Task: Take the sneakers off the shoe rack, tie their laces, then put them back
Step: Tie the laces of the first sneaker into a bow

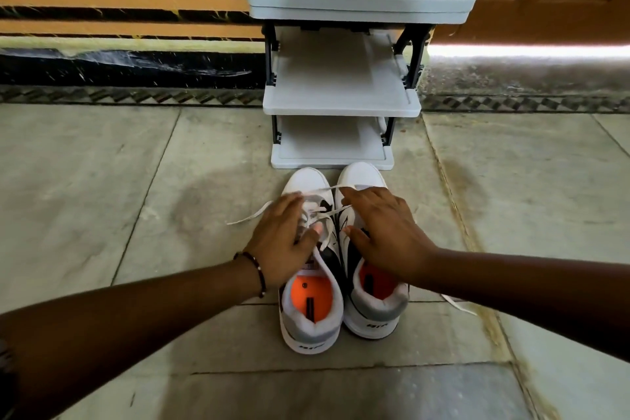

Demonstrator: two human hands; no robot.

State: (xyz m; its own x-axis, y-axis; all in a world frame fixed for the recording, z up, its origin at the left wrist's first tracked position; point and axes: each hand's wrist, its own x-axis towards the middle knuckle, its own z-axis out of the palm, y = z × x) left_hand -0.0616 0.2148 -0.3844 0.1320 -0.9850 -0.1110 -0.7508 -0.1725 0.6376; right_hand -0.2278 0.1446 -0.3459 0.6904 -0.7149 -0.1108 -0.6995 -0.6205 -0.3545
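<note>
Two white sneakers with grey heels and orange insoles stand side by side on the floor, toes toward the shoe rack (342, 100). The left sneaker (308, 314) has loose white laces (250, 215) trailing to the left and across to the right shoe. My left hand (283, 239) lies over its lacing, fingers spread, thumb touching a lace. My right hand (381, 232) hovers over the right sneaker (373, 310), fingers apart, with a lace running under its fingertips. Another lace end (458, 305) lies right of that shoe.
The grey three-shelf rack stands against a striped orange and black wall (122, 0), its shelves bare. A stone tile floor (102, 181) spreads around the shoes. A beaded bracelet (257, 271) circles my left wrist.
</note>
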